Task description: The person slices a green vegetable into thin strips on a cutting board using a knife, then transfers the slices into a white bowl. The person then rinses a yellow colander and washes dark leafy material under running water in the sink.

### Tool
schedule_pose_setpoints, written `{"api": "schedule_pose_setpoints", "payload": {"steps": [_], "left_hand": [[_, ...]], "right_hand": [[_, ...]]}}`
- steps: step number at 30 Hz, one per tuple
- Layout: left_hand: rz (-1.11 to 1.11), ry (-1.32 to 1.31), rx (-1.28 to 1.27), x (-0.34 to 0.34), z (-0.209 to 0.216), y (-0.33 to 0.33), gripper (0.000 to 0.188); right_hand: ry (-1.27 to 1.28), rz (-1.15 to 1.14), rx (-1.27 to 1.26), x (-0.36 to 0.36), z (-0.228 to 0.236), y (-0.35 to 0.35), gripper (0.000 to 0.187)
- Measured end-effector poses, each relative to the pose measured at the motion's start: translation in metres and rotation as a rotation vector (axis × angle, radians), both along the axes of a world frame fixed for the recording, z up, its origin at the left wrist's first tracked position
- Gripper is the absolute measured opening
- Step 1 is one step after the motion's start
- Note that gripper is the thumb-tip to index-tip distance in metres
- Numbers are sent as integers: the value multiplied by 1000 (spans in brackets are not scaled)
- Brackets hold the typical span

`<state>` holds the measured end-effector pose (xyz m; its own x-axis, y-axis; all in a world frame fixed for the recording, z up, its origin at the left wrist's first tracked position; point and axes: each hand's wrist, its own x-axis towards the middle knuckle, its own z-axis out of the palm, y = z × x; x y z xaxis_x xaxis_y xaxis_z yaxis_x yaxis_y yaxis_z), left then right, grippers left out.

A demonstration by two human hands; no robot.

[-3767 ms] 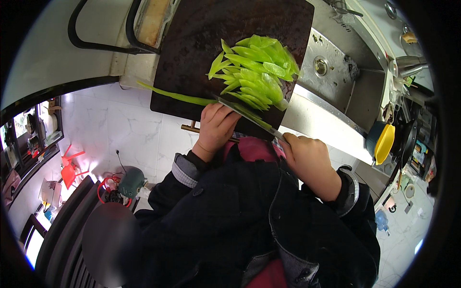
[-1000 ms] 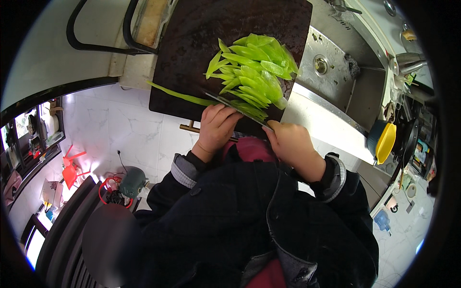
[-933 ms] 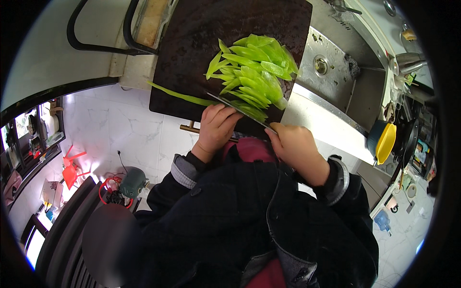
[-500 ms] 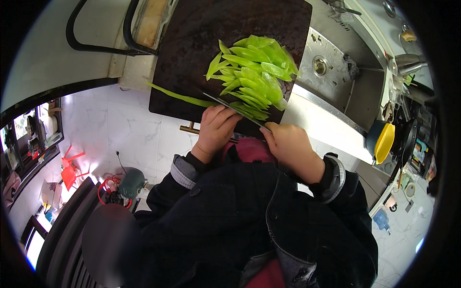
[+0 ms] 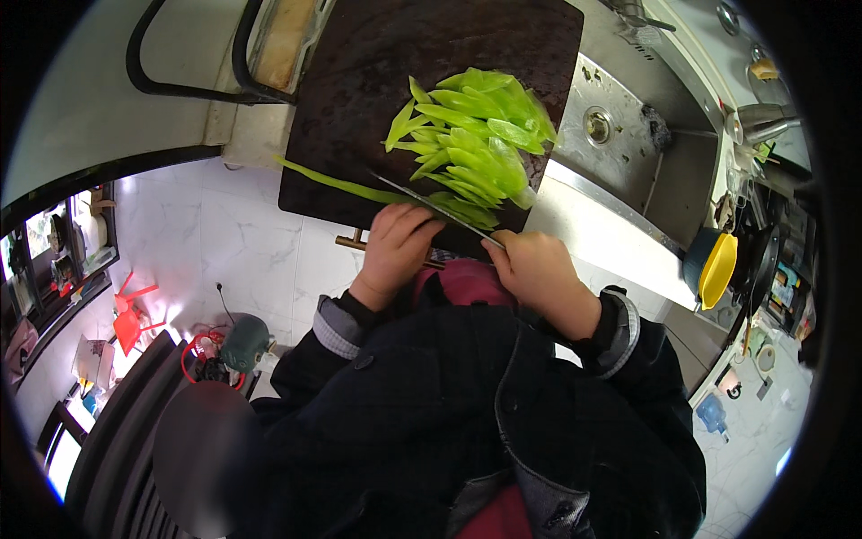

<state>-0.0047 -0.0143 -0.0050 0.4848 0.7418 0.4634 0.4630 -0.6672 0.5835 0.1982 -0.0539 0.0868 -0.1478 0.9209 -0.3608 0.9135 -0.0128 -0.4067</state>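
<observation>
A dark cutting board (image 5: 404, 45) carries a spread of thin, pale green vegetable slices (image 5: 485, 135), which look like celtuce. At its near edge lies a long, narrow green stem piece (image 5: 337, 182), its left end reaching the board's left side. My left hand (image 5: 391, 251) presses this piece with curled fingers, right up against the knife blade. In my right hand (image 5: 543, 274) is the handle of a kitchen knife (image 5: 440, 210), its blade slanting up to the left across the piece. The fingers hide part of the piece, and the blade hides the cut.
To the right is a steel sink (image 5: 620, 153) with scraps around its drain. A yellow basin (image 5: 718, 269) stands at the counter's right end. Left of the board rises a black metal frame (image 5: 184, 90). A brass-coloured handle (image 5: 350, 241) sticks out below the board.
The knife and both hands have shifted slightly left along the green piece. The slices and the board stay where they were.
</observation>
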Motion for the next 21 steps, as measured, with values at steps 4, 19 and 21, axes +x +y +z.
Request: {"api": "schedule_pose_setpoints", "payload": {"steps": [4,19,21], "left_hand": [[201,87,28,-10,5,7,27],[28,-12,-11,14,-4,3,24],[29,-17,-3,15,-3,4,25]], "right_hand": [[83,-74,37,10,2,2,32],[-214,75,-1,26,47,-28,20],[-215,75,10,26,41,-29,20]]}}
